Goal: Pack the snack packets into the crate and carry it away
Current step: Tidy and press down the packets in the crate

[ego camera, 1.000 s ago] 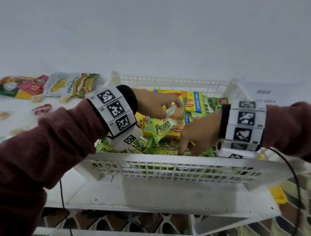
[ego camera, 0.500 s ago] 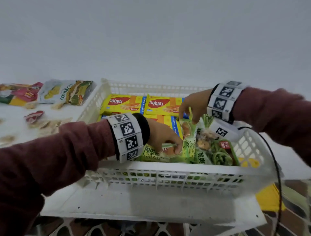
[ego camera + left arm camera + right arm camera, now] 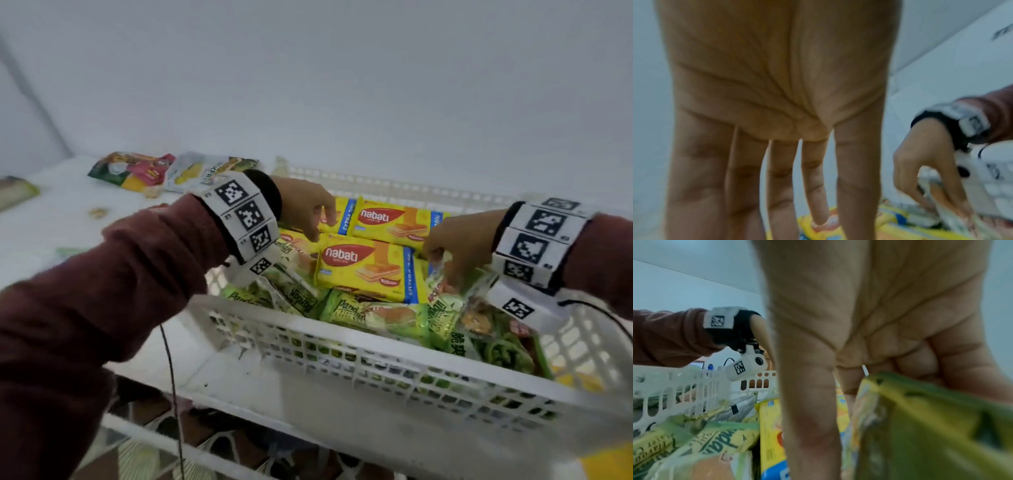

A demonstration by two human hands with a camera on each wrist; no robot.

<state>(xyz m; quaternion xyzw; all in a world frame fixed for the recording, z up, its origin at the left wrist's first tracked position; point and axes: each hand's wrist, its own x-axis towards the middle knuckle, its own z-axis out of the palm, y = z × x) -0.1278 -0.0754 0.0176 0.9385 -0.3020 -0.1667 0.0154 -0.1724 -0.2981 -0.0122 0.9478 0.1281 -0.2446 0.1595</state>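
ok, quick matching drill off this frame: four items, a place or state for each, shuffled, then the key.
Items:
1 left hand
2 right hand
3 nabati packet
4 jackfruit bag

States:
A flat in the crate
B on the table outside it
C pinching a green packet
D fingers straight, holding nothing

Pairs: 1-D, 2-C, 3-A, 4-B

One white slatted plastic crate [image 3: 376, 346] – in it three yellow Nabati wafer packets [image 3: 368, 270] show, several green pandan packets [image 3: 373, 315]; two loose snack pouches [image 3: 164, 169] on the worktop [image 3: 51, 219].
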